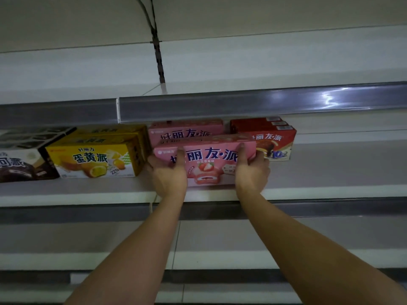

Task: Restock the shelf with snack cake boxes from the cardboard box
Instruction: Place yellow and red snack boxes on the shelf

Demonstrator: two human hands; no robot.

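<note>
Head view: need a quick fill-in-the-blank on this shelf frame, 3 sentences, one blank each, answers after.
1. Both hands, the left hand and the right hand, hold the ____ box with a strawberry on its front.
2. Directly to the left of that box stands a ____ box.
3. The red box stands to the ____ of the held box.

Missing words: pink; yellow; right

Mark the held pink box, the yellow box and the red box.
pink box (209,166), head view: front face, strawberry picture.
yellow box (92,160), head view: front face, below the lettering.
red box (277,142), head view: front face, right of the pink box.
</note>
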